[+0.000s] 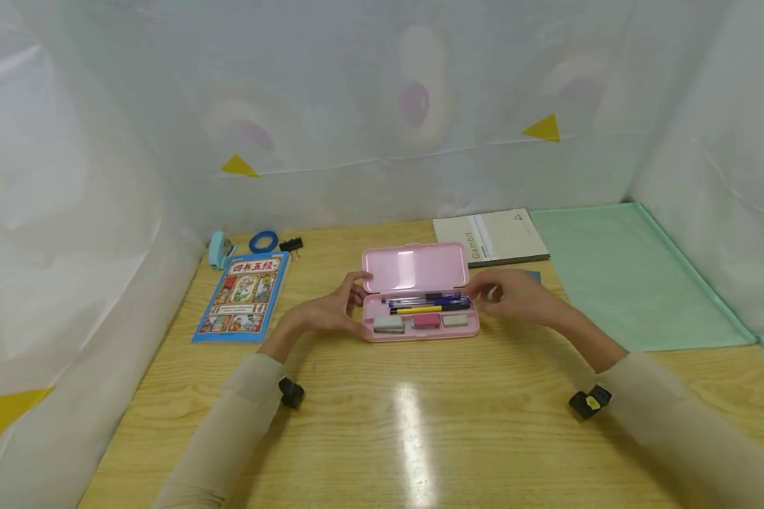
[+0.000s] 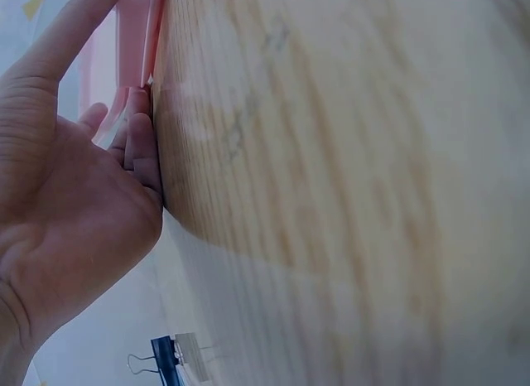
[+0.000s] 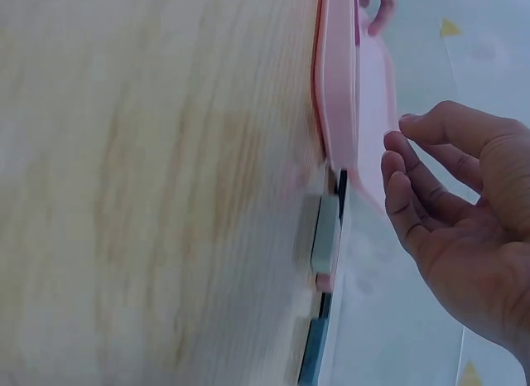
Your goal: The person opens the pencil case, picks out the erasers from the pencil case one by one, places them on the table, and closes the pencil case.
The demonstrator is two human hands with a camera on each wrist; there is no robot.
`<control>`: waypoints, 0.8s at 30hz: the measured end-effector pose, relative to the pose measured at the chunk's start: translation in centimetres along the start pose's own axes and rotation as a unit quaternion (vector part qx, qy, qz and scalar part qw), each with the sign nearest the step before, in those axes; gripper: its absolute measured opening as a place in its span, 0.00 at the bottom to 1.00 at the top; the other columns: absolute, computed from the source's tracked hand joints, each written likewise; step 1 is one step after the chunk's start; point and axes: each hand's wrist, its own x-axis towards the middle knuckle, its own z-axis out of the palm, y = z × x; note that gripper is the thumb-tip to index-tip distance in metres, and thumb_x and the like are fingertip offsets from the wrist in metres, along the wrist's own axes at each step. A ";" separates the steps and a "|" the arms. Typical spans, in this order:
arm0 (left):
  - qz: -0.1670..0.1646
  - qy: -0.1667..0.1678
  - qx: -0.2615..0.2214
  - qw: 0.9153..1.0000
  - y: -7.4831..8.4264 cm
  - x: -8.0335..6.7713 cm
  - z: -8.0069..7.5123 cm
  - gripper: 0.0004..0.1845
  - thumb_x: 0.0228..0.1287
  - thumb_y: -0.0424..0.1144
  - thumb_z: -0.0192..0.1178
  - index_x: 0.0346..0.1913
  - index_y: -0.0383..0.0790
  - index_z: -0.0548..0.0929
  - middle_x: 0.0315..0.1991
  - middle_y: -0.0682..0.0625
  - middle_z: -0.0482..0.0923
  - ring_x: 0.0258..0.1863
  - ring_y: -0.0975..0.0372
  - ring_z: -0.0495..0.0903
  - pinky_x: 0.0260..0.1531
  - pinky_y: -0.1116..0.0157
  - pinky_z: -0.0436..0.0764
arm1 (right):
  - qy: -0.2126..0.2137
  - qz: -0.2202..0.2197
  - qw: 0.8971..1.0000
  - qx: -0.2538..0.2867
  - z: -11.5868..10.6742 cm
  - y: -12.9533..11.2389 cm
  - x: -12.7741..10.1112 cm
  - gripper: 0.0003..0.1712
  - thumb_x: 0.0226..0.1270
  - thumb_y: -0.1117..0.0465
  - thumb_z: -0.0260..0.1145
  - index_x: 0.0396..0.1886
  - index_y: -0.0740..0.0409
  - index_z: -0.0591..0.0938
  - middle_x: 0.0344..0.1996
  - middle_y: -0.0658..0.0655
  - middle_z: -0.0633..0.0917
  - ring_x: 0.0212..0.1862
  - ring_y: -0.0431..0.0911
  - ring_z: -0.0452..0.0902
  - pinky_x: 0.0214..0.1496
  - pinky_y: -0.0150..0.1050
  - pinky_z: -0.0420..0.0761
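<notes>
A light wooden table (image 1: 420, 438) with a glossy grained top is enclosed on three sides by white translucent sheeting (image 1: 70, 177) marked with small yellow triangles. A large pale green plastic folder (image 1: 637, 276) is laid flat at the far right of the table, and a grey-covered notebook (image 1: 490, 237) is seen just beside it to the left. A blue picture book with a red title panel (image 1: 243, 297) is placed at the far left, with a light blue stapler (image 1: 219, 249), a blue roll of tape (image 1: 264, 242) and a black binder clip (image 1: 291, 245) lined up behind it. Near the middle of the table an open pink plastic pencil case (image 1: 420, 293) is set, its lid raised towards the far side; several pens (image 1: 428, 304) are laid in the upper tray, and three erasers (image 1: 428, 322) are seated in the compartments along the near edge. The left end of the case is touched by the left hand (image 1: 331, 311), whose thumb is stretched up along the lid edge while the fingers are pressed against the base; whether the case is truly gripped cannot be told. The right hand (image 1: 516, 293) is held just beside the right end of the case, fingers loosely curled and apart from the plastic in the right wrist view, with nothing held.
</notes>
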 end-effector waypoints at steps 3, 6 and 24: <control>0.000 0.000 -0.004 1.000 0.0 -0.1 0.0 0.59 0.55 0.38 0.80 0.79 0.53 0.47 0.59 0.43 0.63 0.57 0.54 0.63 0.60 0.58 0.65 | -0.013 -0.010 1.000 0.011 0.9 -0.7 0.1 0.14 0.68 0.72 0.69 0.51 0.60 0.88 0.46 0.55 0.88 0.46 0.47 0.82 0.48 0.39 0.83; 0.003 -0.001 -0.007 1.000 0.0 -0.1 0.0 0.59 0.55 0.38 0.80 0.79 0.53 0.47 0.59 0.43 0.63 0.57 0.54 0.63 0.59 0.58 0.65 | -0.030 -0.012 0.999 0.011 1.6 -1.3 0.1 0.14 0.67 0.72 0.69 0.50 0.59 0.88 0.46 0.54 0.87 0.46 0.47 0.80 0.48 0.40 0.84; -0.002 -0.004 -0.001 1.000 0.0 0.0 -0.1 0.58 0.57 0.39 0.79 0.79 0.54 0.46 0.59 0.43 0.63 0.58 0.54 0.64 0.62 0.58 0.65 | -0.055 0.000 0.997 -0.059 2.4 -2.4 -0.2 0.12 0.68 0.70 0.70 0.49 0.58 0.89 0.44 0.52 0.89 0.40 0.40 0.78 0.44 0.38 0.81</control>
